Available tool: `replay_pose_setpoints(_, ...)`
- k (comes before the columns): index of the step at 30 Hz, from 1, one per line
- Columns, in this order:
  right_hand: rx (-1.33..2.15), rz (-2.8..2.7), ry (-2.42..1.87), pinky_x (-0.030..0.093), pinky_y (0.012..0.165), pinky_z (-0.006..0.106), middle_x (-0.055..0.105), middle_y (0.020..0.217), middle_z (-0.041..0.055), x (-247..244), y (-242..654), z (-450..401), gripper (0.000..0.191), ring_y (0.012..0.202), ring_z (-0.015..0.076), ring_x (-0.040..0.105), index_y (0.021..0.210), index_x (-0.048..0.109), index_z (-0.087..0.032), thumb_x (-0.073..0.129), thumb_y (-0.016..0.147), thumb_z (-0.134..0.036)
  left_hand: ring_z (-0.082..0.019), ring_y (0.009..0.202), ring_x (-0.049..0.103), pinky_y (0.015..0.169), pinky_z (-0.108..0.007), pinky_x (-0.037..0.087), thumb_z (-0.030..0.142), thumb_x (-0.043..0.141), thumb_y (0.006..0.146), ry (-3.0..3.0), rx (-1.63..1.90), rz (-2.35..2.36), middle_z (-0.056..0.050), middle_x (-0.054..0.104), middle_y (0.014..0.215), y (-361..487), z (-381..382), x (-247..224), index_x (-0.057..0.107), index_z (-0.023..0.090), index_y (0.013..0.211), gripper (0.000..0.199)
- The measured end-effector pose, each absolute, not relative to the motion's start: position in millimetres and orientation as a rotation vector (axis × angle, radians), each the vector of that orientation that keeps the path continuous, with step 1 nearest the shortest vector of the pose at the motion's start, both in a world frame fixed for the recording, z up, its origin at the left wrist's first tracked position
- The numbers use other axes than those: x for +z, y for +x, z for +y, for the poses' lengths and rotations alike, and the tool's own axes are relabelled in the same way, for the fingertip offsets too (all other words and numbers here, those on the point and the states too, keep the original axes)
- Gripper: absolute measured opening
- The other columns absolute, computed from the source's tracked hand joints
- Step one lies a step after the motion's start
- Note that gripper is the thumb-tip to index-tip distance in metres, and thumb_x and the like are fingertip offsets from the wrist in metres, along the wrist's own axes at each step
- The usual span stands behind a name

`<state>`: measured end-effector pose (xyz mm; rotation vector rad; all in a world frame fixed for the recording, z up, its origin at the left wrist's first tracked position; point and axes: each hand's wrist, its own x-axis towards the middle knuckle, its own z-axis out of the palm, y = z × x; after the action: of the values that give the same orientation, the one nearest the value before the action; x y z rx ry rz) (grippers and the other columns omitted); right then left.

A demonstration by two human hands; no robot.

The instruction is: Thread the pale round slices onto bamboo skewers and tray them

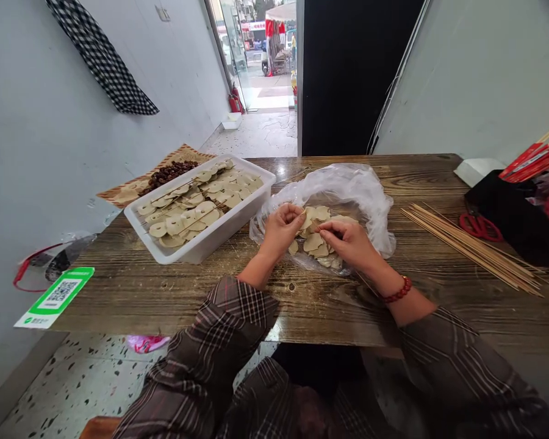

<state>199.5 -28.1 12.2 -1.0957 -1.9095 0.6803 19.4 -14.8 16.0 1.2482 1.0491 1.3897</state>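
Over an open clear plastic bag (pixel 375 210), my two hands work close together. My left hand (pixel 281 230) is closed in a pinch, with what looks like the edge of a thin beige slice at its fingertips. My right hand (pixel 353 245) pinches a thin bamboo skewer, whose lower length shows beneath the wrist; a red bead bracelet circles that wrist. Loose beige slices (pixel 316 244) lie piled in the bag below both hands. To the left, a white plastic tray (pixel 224 235) holds many similar slices threaded flat on skewers.
Bare bamboo skewers (pixel 471 247) lie in a bundle on the wooden table (pixel 165 299) at right, near red-handled scissors (pixel 480 227) and a black bag (pixel 498 207). Behind the tray are dark reddish-brown pieces (pixel 169 175) on patterned paper. A green QR card (pixel 57 299) sits at the left edge.
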Motion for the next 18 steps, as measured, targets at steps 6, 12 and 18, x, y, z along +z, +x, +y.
replay_pose_setpoints(6, 0.741, -1.794, -1.096, 0.046, 0.065, 0.029, 0.075, 0.078, 0.0048, 14.0, 200.4, -26.5, 0.022, 0.072, 0.0182, 0.064, 0.086, 0.075, -0.017, 0.059, 0.087, -0.033, -0.011, 0.068, 0.064, 0.067, -0.024, 0.052, 0.041, 0.082, 0.067, 1.078, 1.267, 0.899, -0.001, 0.069, 0.078, 24.3, -19.2, 19.1, 0.064, 0.016, 0.089, 0.037)
replay_pose_setpoints(12, 0.788, -1.816, -1.059, 0.045, 0.063, 0.028, 0.073, 0.076, 0.0035, 17.8, 200.2, -27.5, 0.022, 0.069, 0.0164, 0.062, 0.082, 0.075, -0.017, 0.062, 0.086, -0.035, -0.011, 0.068, 0.063, 0.065, -0.022, 0.052, 0.045, 0.084, 0.064, 1.036, 1.208, 0.868, -0.003, 0.070, 0.079, 23.7, -18.3, 21.8, 0.071, 0.015, 0.080, 0.036)
replay_pose_setpoints(18, 0.799, -1.865, -1.060, 0.043, 0.059, 0.028, 0.073, 0.071, 0.0028, 19.4, 200.8, -27.9, 0.025, 0.062, 0.0151, 0.060, 0.083, 0.077, -0.018, 0.062, 0.086, -0.038, -0.006, 0.056, 0.053, 0.053, -0.018, 0.047, 0.040, 0.086, 0.060, 0.920, 1.385, 0.980, 0.001, 0.063, 0.067, 15.2, -12.2, 24.0, 0.068, 0.015, 0.071, 0.033)
